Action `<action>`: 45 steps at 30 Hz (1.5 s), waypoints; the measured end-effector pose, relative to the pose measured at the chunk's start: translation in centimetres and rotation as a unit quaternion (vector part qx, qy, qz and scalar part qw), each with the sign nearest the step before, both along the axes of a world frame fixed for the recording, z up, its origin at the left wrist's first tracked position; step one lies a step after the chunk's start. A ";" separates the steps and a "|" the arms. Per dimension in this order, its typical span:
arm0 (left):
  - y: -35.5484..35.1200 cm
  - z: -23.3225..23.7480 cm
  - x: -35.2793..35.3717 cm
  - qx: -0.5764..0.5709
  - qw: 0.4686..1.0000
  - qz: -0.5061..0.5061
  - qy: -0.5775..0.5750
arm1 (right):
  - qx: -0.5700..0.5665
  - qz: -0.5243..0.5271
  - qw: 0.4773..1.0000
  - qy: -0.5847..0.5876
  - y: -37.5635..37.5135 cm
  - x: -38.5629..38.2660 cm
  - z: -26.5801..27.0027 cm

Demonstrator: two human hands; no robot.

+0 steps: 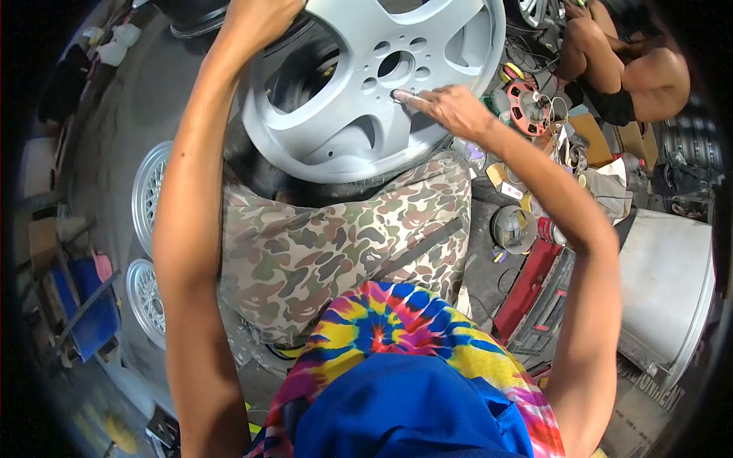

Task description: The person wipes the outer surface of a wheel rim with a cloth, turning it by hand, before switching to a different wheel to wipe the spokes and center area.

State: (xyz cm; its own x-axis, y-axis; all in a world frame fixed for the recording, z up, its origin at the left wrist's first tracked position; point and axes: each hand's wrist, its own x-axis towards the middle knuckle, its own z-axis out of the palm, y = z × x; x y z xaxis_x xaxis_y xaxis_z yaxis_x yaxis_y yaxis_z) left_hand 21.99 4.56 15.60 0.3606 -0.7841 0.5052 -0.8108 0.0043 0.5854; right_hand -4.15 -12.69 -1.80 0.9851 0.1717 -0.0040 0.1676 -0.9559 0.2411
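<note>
1. Grey matt primer covers the whole face of an alloy wheel (pixel 359 130), which is propped at a tilt on the person's lap in the far middle of the scene, its spokes turned toward the camera
2. The left hand (pixel 256 19) is curled over the wheel's far left rim, right at the top edge of the view; the rim is gripped, though the fingertips are hidden behind it
3. The right hand (pixel 450 107) is held flat and narrow, with the fingers (pixel 406 97) straight and close together; their tips are pressed on the wheel's face just near of the hub hole (pixel 395 67), beside a bolt hole. Whether anything lies under the fingertips cannot be told
4. The wheel's near edge is borne on camouflage trousers (pixel 343 244), and a tie-dye shirt (pixel 397 317) is seen nearer still
5. On the floor (pixel 114 137) to the left, two wire-spoked wheels (pixel 150 191) are lying one near of the other, well apart from the hands
6. To the right of the wheel, an orange cable reel (pixel 527 103), an open tin (pixel 513 227) and a red part (pixel 527 290) are scattered among small clutter, with a white panel (pixel 664 290) further right
7. At the far right another person (pixel 626 69) is seated; only bare legs are in view, well apart from the wheel
</note>
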 end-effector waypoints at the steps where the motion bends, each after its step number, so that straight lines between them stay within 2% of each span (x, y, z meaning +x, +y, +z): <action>1: 0.2 0.2 -0.3 0.018 1.000 0.013 0.012 | 0.088 -0.046 0.994 -0.054 0.9 -0.5 -1.4; 2: 0.3 0.3 -0.4 0.036 0.999 0.027 0.026 | 0.233 -0.080 0.959 -0.138 2.4 -0.7 -2.9; 3: 0.4 0.2 -0.4 0.036 0.999 0.030 0.027 | 0.233 -0.078 0.960 -0.137 3.8 -0.7 -3.5; 4: 0.4 0.2 -0.4 0.024 0.999 0.020 0.021 | 0.495 -0.208 0.839 -0.091 5.2 -0.6 -3.8; 5: 0.3 0.1 -0.4 0.015 1.000 0.009 0.016 | 0.706 -0.318 0.631 -0.034 6.4 -1.0 -3.9; 7: 0.2 0.0 -0.1 0.030 0.999 0.011 0.013 | 0.713 -0.309 0.627 -0.048 7.3 -2.0 -2.5; 9: 0.1 -0.1 -0.1 0.039 0.999 0.014 0.011 | 0.568 -0.310 0.746 -0.160 7.2 -2.7 -2.7; 11: 0.0 -0.2 -0.1 0.006 1.000 0.005 0.003 | 0.541 -0.326 0.763 -0.139 6.9 -2.0 -2.1; 13: 0.2 0.1 -0.2 0.027 0.999 0.019 0.007 | 0.442 -0.245 0.843 -0.184 6.5 -0.5 -2.4; 16: 0.6 0.4 -0.3 0.062 0.997 0.044 0.009 | 0.415 -0.211 0.855 -0.229 6.6 1.0 -3.6; 18: 0.6 0.4 -0.1 0.079 0.995 0.055 0.008 | 0.440 -0.248 0.839 -0.200 7.7 0.0 -3.1; 19: 0.4 0.3 -0.1 0.040 0.999 0.031 0.002 | 0.462 -0.287 0.821 -0.170 8.1 -0.5 -2.6; 20: 0.3 0.2 -0.3 0.002 1.000 0.004 -0.004 | 0.480 -0.285 0.808 -0.188 8.1 -0.6 -3.2; 23: 0.3 0.7 -0.5 0.028 1.000 0.008 0.005 | 0.442 -0.303 0.827 -0.170 7.1 0.3 -2.7; 25: 0.3 0.8 -0.6 0.023 1.000 0.010 -0.002 | 0.413 -0.295 0.840 -0.190 7.0 0.6 -4.2; 27: 0.6 0.3 -0.2 0.051 0.998 0.036 0.001 | 0.435 -0.262 0.822 -0.258 7.9 0.2 -5.0; 28: 0.4 0.0 -0.2 0.005 1.000 0.007 -0.002 | 0.482 -0.265 0.795 -0.254 8.2 -0.2 -5.0; 29: 0.6 -0.3 -0.1 0.008 1.000 0.008 0.002 | 0.484 -0.267 0.795 -0.249 8.0 -0.3 -5.2; 33: 0.3 0.8 -0.8 0.038 0.999 0.018 0.019 | 0.423 -0.291 0.833 -0.207 7.0 0.4 -3.9; 35: 0.5 0.8 -0.7 0.012 1.000 0.011 0.000 | 0.424 -0.292 0.820 -0.249 7.7 0.6 -5.2; 36: 0.4 0.8 -0.8 -0.002 1.000 0.007 -0.012 | 0.462 -0.265 0.793 -0.295 8.5 0.2 -5.1; 39: 0.6 1.1 -1.2 0.042 0.999 0.026 0.012 | 0.470 -0.260 0.788 -0.302 8.7 -0.2 -5.1; 40: 0.4 1.1 -0.9 0.066 0.997 0.040 0.007 | 0.451 -0.261 0.804 -0.286 8.2 0.1 -4.6; 43: 0.3 0.5 -0.5 0.006 1.000 -0.009 0.015 | 0.431 -0.288 0.803 -0.293 8.4 1.2 -5.1; 44: 0.4 0.2 0.0 0.041 0.999 0.030 0.005 | 0.457 -0.310 0.785 -0.281 9.1 0.8 -5.2; 45: 0.5 0.5 0.1 0.040 0.999 0.035 0.006 | 0.481 -0.293 0.763 -0.317 10.0 0.6 -5.0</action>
State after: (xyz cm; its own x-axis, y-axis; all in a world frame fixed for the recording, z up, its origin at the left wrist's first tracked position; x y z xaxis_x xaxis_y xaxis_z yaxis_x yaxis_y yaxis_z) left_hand 22.05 5.09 16.05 0.4211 -0.7944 0.4376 -0.8003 -0.0984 0.5915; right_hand -3.58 -2.67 -6.81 0.6454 -0.6756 0.3564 -0.2144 -0.6080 -0.7644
